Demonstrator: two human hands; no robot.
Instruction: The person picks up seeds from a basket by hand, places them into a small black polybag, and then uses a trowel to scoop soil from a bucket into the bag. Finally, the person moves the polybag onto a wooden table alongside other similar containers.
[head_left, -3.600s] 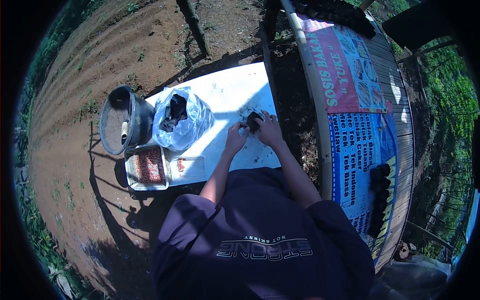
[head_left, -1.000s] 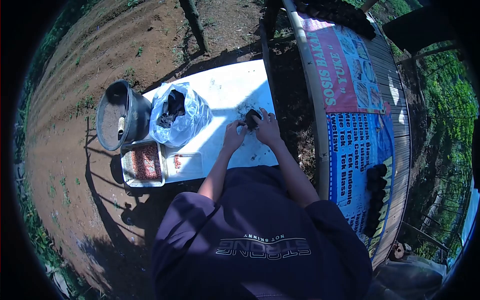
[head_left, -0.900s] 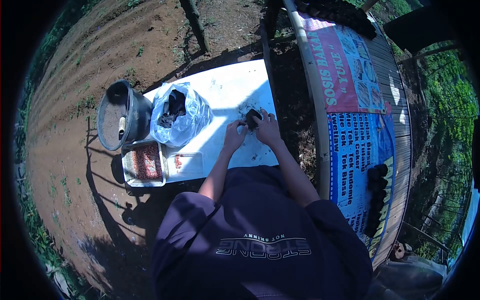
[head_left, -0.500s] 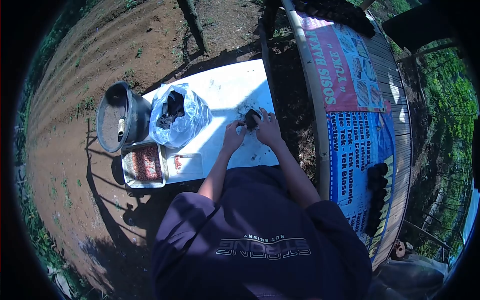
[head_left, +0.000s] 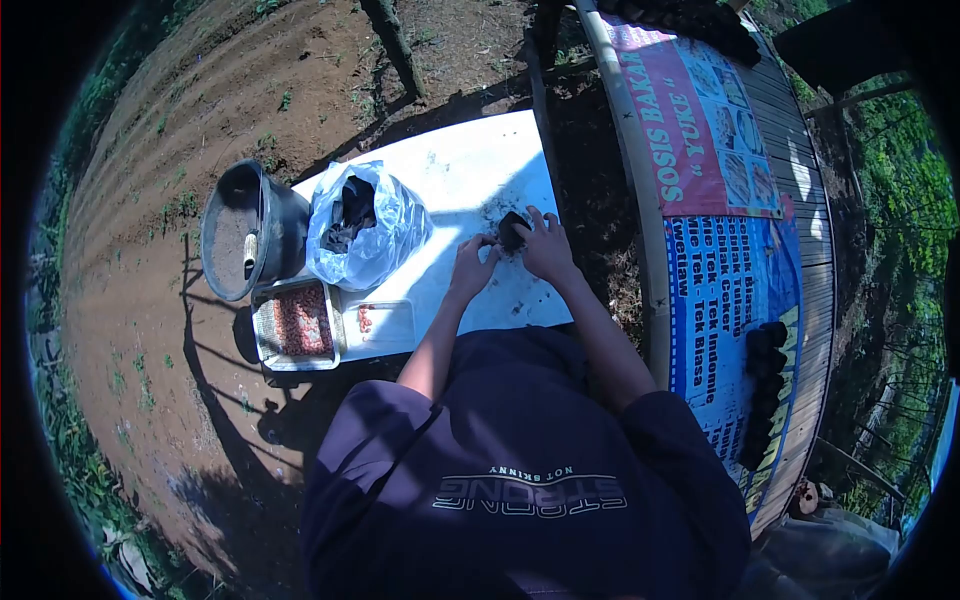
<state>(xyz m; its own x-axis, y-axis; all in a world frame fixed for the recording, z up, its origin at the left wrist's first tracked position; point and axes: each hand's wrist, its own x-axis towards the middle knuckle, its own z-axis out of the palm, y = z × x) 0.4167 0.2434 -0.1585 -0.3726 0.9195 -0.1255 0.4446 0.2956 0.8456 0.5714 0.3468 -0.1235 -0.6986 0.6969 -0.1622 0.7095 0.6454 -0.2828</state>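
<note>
A small black bag (head_left: 512, 232) stands on the white table (head_left: 470, 165), with dark soil crumbs scattered around it. My right hand (head_left: 545, 248) is wrapped round the bag's right side. Just left of the bag is my left hand (head_left: 476, 262), its thumb and fingertips brought close together near the bag's edge; anything between them is too small to make out. To the left, a clear plastic bag (head_left: 395, 235) holds black bags. A shallow clear tray (head_left: 398, 322) with a few reddish pieces lies near the table's front edge.
Left of the table are a dark bucket (head_left: 285, 225) with a handled tool and a white basket (head_left: 330, 362) of reddish pieces. Wooden posts and printed banners (head_left: 720, 330) stand on the right, with black bags along them.
My left hand has drawn slightly away from the black bag, and its fingertips have come together. My right hand stays on the bag. The whole view has shifted a little.
</note>
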